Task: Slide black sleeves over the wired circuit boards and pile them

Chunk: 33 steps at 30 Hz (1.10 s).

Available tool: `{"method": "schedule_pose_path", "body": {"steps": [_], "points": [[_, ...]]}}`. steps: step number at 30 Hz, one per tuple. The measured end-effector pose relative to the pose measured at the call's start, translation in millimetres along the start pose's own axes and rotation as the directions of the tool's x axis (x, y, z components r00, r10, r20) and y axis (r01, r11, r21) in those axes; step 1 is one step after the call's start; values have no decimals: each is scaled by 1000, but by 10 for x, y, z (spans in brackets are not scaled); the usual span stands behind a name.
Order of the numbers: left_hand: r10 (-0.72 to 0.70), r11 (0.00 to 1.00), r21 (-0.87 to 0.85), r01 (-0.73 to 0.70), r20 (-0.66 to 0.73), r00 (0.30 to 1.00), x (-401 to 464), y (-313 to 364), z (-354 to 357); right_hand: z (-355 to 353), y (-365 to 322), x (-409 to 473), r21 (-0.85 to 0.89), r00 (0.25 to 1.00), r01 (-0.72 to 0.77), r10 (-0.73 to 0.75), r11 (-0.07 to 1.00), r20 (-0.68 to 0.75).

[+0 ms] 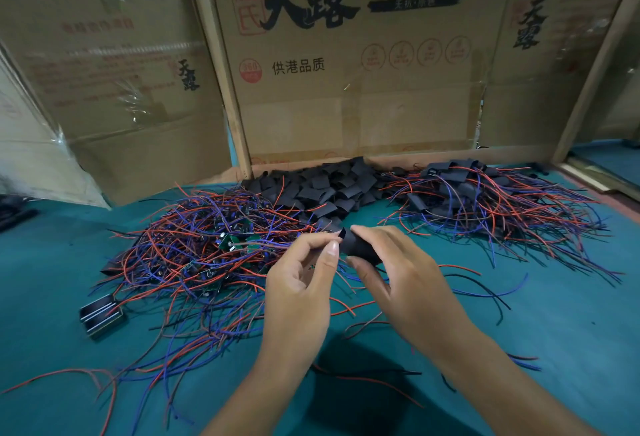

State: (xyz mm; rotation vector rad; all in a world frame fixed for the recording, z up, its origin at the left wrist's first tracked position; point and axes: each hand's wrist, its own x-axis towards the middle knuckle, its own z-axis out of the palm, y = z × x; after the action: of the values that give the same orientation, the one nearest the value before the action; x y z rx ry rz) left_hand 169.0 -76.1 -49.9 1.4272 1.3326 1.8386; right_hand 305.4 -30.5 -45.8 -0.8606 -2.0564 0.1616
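My right hand (pixel 398 276) grips a black sleeve (pixel 360 247) between thumb and fingers above the green table. My left hand (pixel 304 276) pinches the sleeve's left end, where wires run out; the board inside is hidden. A heap of bare wired circuit boards (pixel 207 248) with red, blue and black wires lies to the left. Loose black sleeves (pixel 325 186) are heaped at the back centre. A pile of sleeved boards (pixel 485 200) with trailing wires lies at the back right.
Cardboard box walls (pixel 346 72) stand along the back of the green table (pixel 554 314). A small black block with metal strips (pixel 100 314) lies at the left. Stray wires (pixel 485 290) trail over the mat near my hands.
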Motion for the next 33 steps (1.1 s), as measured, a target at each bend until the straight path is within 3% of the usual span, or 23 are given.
{"method": "schedule_pose_path", "body": {"steps": [8,11,15,21,22,24,27,30,33], "points": [[5,999,50,-7,37,999,-8,19,-4,-10,-2,-13,-18,998,34,-33,999,48],[-34,998,62,30,62,997,1,-31,-18,56,-39,-59,-161,997,55,-44,985,68],[-95,985,152,86,52,994,5,-118,-25,188,-70,-102,-297,994,10,21,955,103],[-6,966,260,3,10,1000,23,-118,-85,20,275,154,-386,949,-129,226,913,219],[66,928,367,-65,10,998,33,-139,-124,-43,393,269,-410,946,-137,241,902,216],[251,749,617,-242,73,965,58,-177,-171,-204,680,575,-501,941,-142,273,854,200],[388,508,754,-417,232,892,62,-236,-172,-450,1176,1083,-689,945,-150,308,709,111],[349,451,800,-396,250,903,120,-269,-231,-654,1601,1450,-712,914,-272,405,647,18],[291,454,841,-295,173,941,197,-322,-363,-687,1826,1544,-745,878,-260,471,614,82]]}}
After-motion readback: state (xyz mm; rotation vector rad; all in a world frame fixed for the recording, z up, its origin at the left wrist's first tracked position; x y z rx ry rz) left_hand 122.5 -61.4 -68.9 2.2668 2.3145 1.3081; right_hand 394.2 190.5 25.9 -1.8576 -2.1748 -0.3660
